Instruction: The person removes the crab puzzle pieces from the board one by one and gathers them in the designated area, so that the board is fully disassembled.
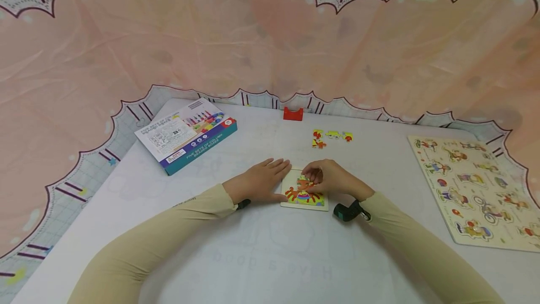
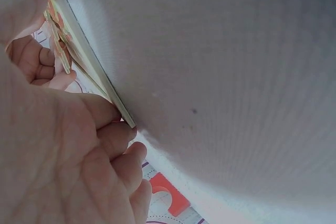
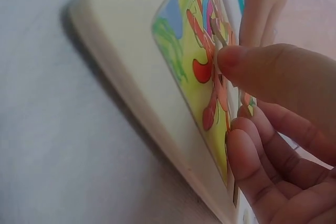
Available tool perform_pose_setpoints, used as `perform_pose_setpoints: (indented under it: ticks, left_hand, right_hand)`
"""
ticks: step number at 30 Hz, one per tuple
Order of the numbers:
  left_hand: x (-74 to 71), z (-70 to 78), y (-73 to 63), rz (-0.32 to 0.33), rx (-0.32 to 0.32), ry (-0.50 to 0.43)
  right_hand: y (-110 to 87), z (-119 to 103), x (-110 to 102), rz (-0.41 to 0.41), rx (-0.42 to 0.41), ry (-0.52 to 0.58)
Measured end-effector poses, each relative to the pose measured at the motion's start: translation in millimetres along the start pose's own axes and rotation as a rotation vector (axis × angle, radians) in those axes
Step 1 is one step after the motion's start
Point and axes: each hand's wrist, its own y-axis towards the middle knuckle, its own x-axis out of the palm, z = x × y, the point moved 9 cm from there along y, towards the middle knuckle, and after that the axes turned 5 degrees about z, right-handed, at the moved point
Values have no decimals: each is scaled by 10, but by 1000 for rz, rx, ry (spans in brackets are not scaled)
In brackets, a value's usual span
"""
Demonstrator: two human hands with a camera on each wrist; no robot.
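A small wooden jigsaw board (image 1: 304,207) with a colourful animal picture lies on the table between the hands; its pale rim (image 3: 121,35) shows large in the right wrist view. My left hand (image 1: 263,179) lies along the board's left side, fingers extended, thumb and fingertips touching its edge. Over the upper part of the picture, my right hand (image 1: 331,178) pinches an orange jigsaw piece (image 1: 303,183) between thumb and fingers. That piece is seen edge-on in the left wrist view, tilted above the board. The right fingers partly cover the picture's upper right.
Beyond the board lie several loose jigsaw pieces (image 1: 333,134). A red plastic part (image 1: 293,114) stands near the table's back edge. At the left is a toy box (image 1: 185,135); to the right lies a large wooden picture board (image 1: 472,191). Patterned cloth (image 1: 270,50) hangs behind.
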Motion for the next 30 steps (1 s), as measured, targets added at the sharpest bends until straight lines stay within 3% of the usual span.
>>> perform_pose_setpoints:
  ticks: [7,20,30]
  left_hand:
    - [10,-3,15,-14,-8,-4]
    - [10,3,6,-17,-17,-5]
    - [19,-4,17,-5,-13,3]
  right_hand:
    - [-32,139,-100,58,75,22]
    - [-171,636,-662,270,153,111]
    - [-33,979,-875,333,247,39]
